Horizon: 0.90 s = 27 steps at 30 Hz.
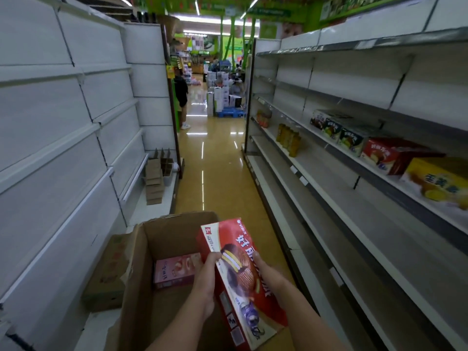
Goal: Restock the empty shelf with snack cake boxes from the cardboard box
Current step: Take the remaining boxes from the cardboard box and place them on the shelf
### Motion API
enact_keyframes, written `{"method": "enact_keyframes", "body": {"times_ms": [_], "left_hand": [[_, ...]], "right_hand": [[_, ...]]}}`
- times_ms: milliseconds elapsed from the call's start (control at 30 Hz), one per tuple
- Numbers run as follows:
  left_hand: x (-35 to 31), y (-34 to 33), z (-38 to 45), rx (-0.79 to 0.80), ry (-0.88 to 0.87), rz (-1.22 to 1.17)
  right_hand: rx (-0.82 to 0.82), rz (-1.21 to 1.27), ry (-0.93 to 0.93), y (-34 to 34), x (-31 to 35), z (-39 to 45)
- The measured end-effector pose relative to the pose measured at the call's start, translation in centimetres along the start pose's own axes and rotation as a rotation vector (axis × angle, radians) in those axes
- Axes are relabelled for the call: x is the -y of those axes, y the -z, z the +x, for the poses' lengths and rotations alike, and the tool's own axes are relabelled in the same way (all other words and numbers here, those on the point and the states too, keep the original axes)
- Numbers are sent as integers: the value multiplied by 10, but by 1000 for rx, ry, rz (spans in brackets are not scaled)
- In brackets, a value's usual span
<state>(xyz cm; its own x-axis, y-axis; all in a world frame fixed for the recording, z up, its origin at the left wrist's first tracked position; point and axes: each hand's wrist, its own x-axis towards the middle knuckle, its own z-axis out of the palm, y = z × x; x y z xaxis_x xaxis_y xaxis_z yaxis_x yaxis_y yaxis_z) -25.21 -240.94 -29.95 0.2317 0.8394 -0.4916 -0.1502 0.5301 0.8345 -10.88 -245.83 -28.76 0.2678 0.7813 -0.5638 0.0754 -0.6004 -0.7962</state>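
Supermarket aisle point(215, 158), sparse white shelves point(329, 188)

The red snack cake box point(240, 277), held over the cardboard box, carries "6" in a small red square at its upper white corner and large white Chinese characters along its face, of which "好" reads clearly; the fine print and barcode panel on its white side are too small to read. On the shelf at right, a red box point(390, 158) shows white Chinese lettering and a yellow box point(438, 184) shows blue Chinese characters, both too blurred to make out. The pink box point(174, 271) inside the cardboard box bears illegible lettering.
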Motion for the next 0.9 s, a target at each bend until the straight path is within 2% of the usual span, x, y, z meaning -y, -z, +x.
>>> {"method": "enact_keyframes", "body": {"times_ms": [67,200,267,300,400,467,533,600,667,733,800,900], "left_hand": [[-2,-16,-8,55,-1,27],[-20,-34,-12,134,-91,74],[-34,-32,-7,156,-132,187],[-41,-33,-5,212,-128,263],[-51,-46,-14,514,-48,559],[-45,-61,-21,550,-83,693],[-37,-75,-25,530,-143,631],[-29,-87,-29,571,-169,548],[-19,-98,-35,637,-150,542],[-8,-108,-42,689,-149,542],[5,-118,-47,717,-126,516],[23,-137,-64,762,-119,516]], "right_hand": [[-186,2,74,15,-3,-15],[-507,-307,131,50,-7,-48],[-586,-449,140,64,-9,-62],[-615,-505,156,71,-10,-70],[-659,-683,171,84,-13,-85],[-687,-681,165,89,-18,-95],[-741,-630,163,93,-26,-107],[-864,-589,148,96,-39,-114],[-1188,-434,48,99,-61,-120],[-1484,-126,-190,107,-88,-134],[-1487,207,-325,112,-116,-150],[-1416,510,-300,110,-145,-174]]}}
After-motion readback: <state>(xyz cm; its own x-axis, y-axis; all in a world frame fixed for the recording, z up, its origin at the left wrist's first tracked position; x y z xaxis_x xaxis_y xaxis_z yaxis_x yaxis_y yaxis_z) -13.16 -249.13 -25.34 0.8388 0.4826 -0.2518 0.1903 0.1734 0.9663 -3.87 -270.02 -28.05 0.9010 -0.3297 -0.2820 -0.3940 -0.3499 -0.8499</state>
